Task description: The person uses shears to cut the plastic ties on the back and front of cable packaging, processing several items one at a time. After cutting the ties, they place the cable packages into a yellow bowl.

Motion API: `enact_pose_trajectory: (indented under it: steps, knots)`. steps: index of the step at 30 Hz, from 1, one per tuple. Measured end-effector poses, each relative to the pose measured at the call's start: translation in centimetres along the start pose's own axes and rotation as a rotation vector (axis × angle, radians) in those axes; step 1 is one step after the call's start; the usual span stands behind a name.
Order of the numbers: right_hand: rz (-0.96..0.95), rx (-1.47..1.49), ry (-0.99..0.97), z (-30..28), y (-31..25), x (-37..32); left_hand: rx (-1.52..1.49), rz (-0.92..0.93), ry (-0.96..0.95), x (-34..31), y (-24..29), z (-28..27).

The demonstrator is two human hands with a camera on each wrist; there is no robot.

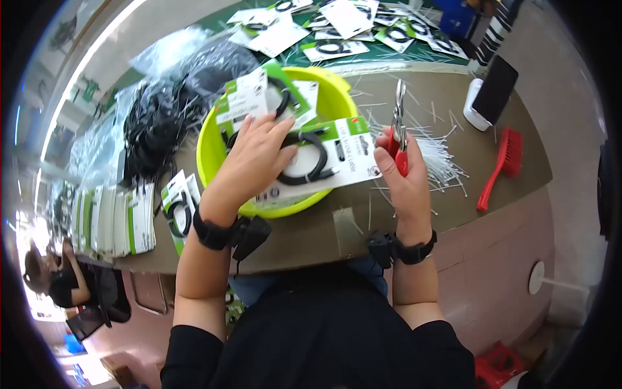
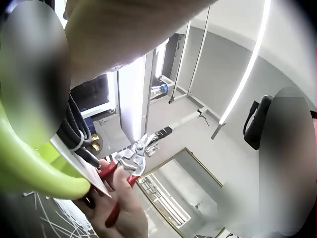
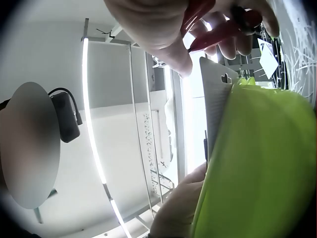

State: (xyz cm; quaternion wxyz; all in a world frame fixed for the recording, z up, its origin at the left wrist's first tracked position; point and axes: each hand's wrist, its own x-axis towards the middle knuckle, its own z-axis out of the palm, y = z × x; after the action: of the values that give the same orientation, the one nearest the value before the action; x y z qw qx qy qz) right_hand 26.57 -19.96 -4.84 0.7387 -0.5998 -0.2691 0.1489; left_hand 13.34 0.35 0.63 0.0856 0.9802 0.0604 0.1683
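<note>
In the head view, a yellow-green basin (image 1: 206, 152) holds carded black cables. My left hand (image 1: 256, 159) lies over a white and green card (image 1: 353, 152) with a coiled black cable (image 1: 317, 170), its fingers extended and touching the packaging. The card's right end sticks out past the basin rim. Beside that end, my right hand (image 1: 409, 185) holds red-handled cutters (image 1: 400, 129), jaws pointing away from me. The left wrist view shows the cutters (image 2: 133, 161) in the right hand (image 2: 124, 206), close to the card edge. The right wrist view shows the card (image 3: 215, 94) edge-on.
White cable ties (image 1: 434, 162) are scattered right of the basin, near a red brush (image 1: 508, 155) and a phone (image 1: 495, 91) on a white stand. Carded packs (image 1: 334, 48) lie at the back. Black cables (image 1: 152, 123) and stacked cards (image 1: 110, 220) are at left.
</note>
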Motion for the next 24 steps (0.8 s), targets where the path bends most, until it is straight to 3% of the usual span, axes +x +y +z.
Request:
enact_pose_trajectory:
  steps: [2, 4, 5, 8, 9, 12, 13, 14, 16, 24]
  knots:
    - [-0.004, 0.072, 0.028, -0.7, -0.4, -0.1, -0.018, 0.012, -0.079, 0.1, -0.2, -0.7]
    - [0.026, 0.199, 0.028, -0.9, -0.8, -0.3, -0.264, -0.166, -0.007, -0.6, 0.3, -2.0]
    - [0.026, 0.211, 0.038, -1.0, -0.9, -0.3, -0.255, -0.159, -0.017, -0.9, 0.3, -2.1]
    - [0.0, 0.168, -0.011, -0.5, -1.2, -0.5, -0.905, -0.507, 0.382, -2.9, -0.3, -2.3]
    - [0.009, 0.187, -0.031, 0.0, -1.5, -0.6, -0.882, -0.526, 0.39, -3.6, -0.7, -2.3]
    - [-0.176, -0.028, -0.125, 1.5, -2.8, -1.2, -2.273, -0.329, 0.182, -6.0, -1.8, -1.8]
    - [-0.166, -0.004, -0.151, 1.9, -3.4, -1.2, -2.424, -0.384, 0.151, -6.5, -1.2, -1.5]
    - [-0.298, -0.197, -0.198, 2.0, -4.1, -1.1, -2.58, -0.431, 0.115, -6.7, -0.5, -1.0]
    - [-0.571, -0.596, -0.272, 2.4, -5.1, -1.2, -2.549, -0.47, 0.155, -7.5, 0.6, -1.1]
    - [-0.559, -0.881, -0.331, 4.0, -5.0, -1.8, -2.503, -0.508, 0.159, -9.9, 1.0, -1.2]
